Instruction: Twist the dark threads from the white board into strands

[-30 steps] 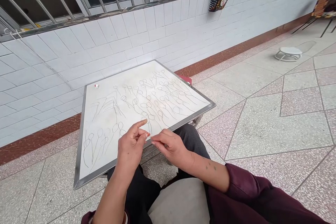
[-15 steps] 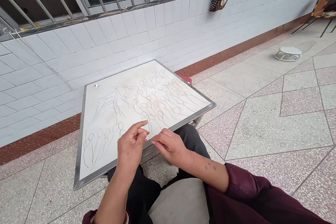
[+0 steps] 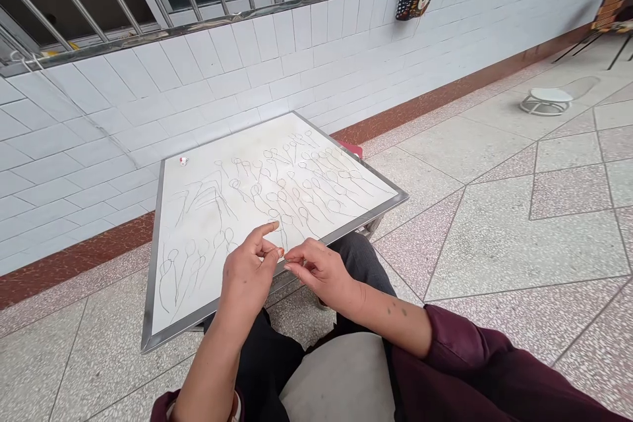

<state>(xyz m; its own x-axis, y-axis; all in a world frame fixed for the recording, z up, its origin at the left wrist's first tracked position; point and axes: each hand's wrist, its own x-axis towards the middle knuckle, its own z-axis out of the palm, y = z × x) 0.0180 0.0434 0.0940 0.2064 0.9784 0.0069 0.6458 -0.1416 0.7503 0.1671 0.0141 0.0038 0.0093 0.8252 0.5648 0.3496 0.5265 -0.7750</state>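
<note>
White square desk (image 3: pixel 277 135) with grey metal edge (image 3: pixel 366 218) carries thin, dark, looped wire-like strands (image 3: pixel 281 183), some crossing; far-left part gives room. By the near edge, left hand (image 3: pixel 247 277) and right hand (image 3: pixel 324 277) pinch fingers (image 3: pixel 264 231) closely; any hold, I cannot tell.

Maroon sleeves (image 3: pixel 457 337) end short of the wrists; small dark spots (image 3: pixel 404 312) dot the right forearm (image 3: pixel 376 313); dark trousers (image 3: pixel 363 260).

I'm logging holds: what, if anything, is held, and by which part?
Cannot tell: left hand and right hand are close; anything held is too small to see.
</note>
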